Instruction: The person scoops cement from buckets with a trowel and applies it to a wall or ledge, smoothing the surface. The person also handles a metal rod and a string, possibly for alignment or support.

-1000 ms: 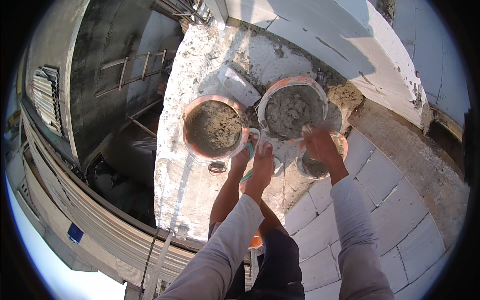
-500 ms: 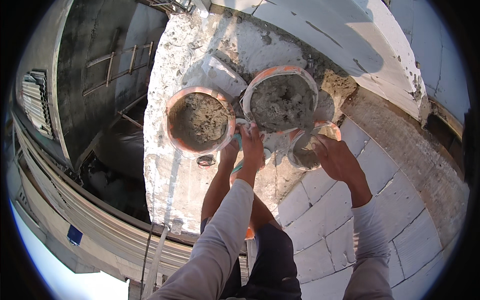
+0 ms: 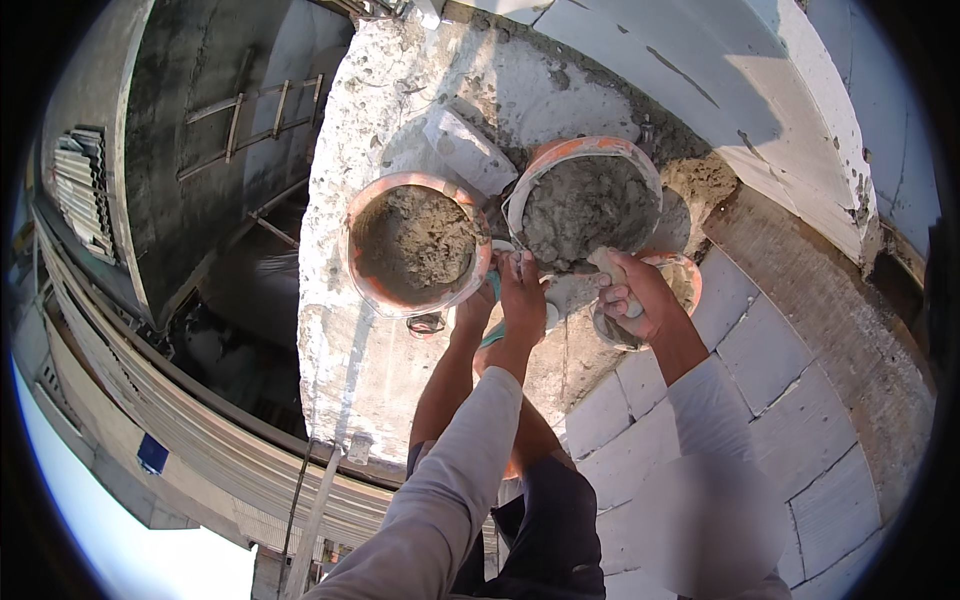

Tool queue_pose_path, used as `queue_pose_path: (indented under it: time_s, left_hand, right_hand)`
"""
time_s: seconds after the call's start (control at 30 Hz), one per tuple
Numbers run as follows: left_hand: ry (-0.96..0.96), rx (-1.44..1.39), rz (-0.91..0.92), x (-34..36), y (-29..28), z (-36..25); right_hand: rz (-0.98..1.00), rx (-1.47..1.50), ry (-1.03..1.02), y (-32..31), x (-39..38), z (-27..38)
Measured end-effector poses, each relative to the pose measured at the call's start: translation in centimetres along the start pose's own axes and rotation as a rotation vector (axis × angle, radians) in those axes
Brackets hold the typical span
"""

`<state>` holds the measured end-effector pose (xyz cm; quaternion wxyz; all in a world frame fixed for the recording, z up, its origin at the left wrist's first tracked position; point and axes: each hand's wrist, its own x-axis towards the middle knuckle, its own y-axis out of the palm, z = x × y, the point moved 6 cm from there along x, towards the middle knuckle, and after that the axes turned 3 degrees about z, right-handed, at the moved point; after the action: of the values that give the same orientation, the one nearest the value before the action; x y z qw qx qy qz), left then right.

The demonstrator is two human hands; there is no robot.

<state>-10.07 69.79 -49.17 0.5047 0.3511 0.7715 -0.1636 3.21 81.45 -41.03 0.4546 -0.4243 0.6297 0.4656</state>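
My left hand (image 3: 522, 300) is closed at the near-left edge of an orange bucket (image 3: 540, 157) of wet grey mortar (image 3: 590, 205). Its fingertips meet the bucket's thin wire handle (image 3: 507, 222), though the exact grip is partly hidden. My right hand (image 3: 648, 295) is wrapped round the pale handle of a trowel (image 3: 603, 262) at that bucket's near-right rim. The trowel's blade is mostly out of sight. Below this hand stands a smaller orange bucket (image 3: 688, 280), partly covered by it. To the left is another orange bucket (image 3: 362, 285) holding drier, brownish mix.
A pale block (image 3: 468, 150) lies behind the buckets on the mortar-stained slab (image 3: 335, 370). White blockwork (image 3: 760, 350) spreads to the right, and a white wall (image 3: 700, 70) rises beyond. The slab's left edge drops to a dark lower space (image 3: 235, 330). My legs (image 3: 540, 425) are close below.
My right hand has moved left from over the small bucket to the mortar bucket's rim, turning the trowel. My left hand stays by the wire handle. The whole view has shifted slightly.
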Motion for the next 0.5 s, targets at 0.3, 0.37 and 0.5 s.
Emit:
queue_pose_path:
  time_s: [0.3, 0.37, 0.5]
  left_hand:
    - [-0.017, -0.046, -0.025, 0.2, -0.9, 0.6]
    - [-0.003, -0.034, -0.002, -0.1, 0.4, -0.2]
    - [-0.094, -0.050, 0.013, -0.1, 0.3, 0.1]
  right_hand:
    - [-0.269, -1.680, -0.487, 3.9, -9.2, 3.1]
    - [-0.333, -1.819, -0.653, 3.2, -4.5, 3.5]
    - [-0.356, -1.868, -0.551, 2.3, 0.7, 2.0]
